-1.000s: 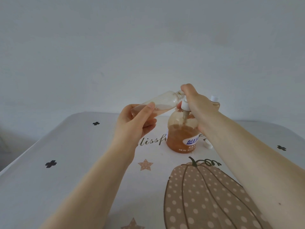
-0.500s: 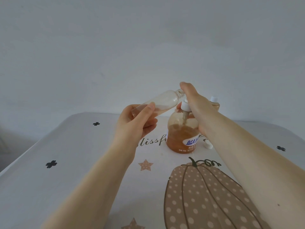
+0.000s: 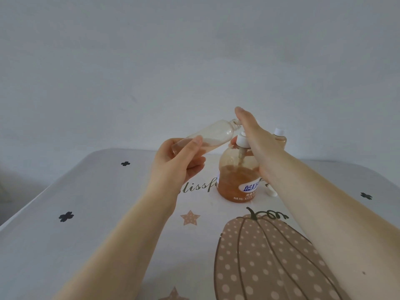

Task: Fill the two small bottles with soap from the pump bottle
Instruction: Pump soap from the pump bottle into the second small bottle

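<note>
The pump bottle (image 3: 237,180), clear with amber soap about half full, stands on the table. My right hand (image 3: 257,144) lies flat on top of its white pump head, which sits high on its stem. My left hand (image 3: 179,161) holds a small clear bottle (image 3: 212,135) tilted, mouth up against the pump nozzle; a little amber soap lies in its lower end. A second small bottle (image 3: 280,137) with a white cap stands behind my right hand, filled with amber soap.
A loose white cap (image 3: 271,191) lies on the table to the right of the pump bottle. The tablecloth (image 3: 108,213) is pale with a pumpkin print, stars and small dark flowers. A plain wall rises behind the table.
My right hand and the pump head have risen. The small bottle's mouth has followed the nozzle up a little.
</note>
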